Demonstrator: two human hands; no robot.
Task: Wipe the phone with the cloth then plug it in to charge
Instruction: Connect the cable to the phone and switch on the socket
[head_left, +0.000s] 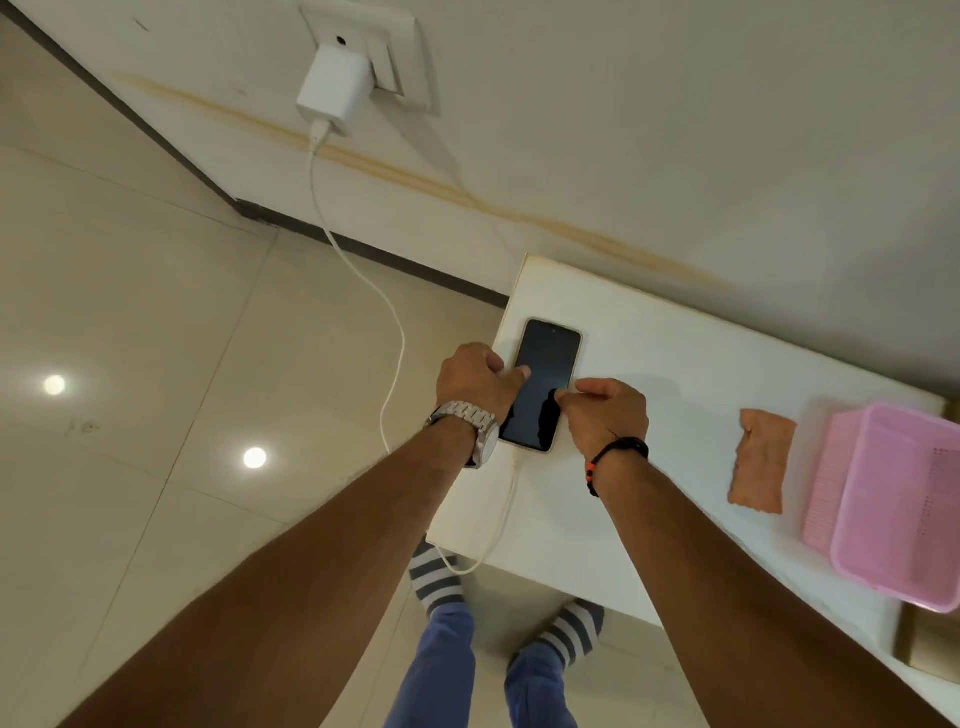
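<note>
Lay flat at white table's (675, 364) corner: slim black glass-faced phone (543, 384), rigid, slippery, likely fragile. Pinched along long edges by left hand (475, 376) and right hand (605, 410); best held there.

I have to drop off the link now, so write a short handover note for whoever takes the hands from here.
Left hand: grips the phone's left edge, thumb on the screen.
Right hand: fingers curled at the phone's right edge.
Phone: face up, screen dark, on the white table near its corner.
Cloth: lying on the table beside the pink basket, in neither hand.
Charger: in the wall socket; cable runs to the phone's bottom end, and the joint appears seated.
Left: confirm charging, since the screen shows nothing, then let go.
</note>
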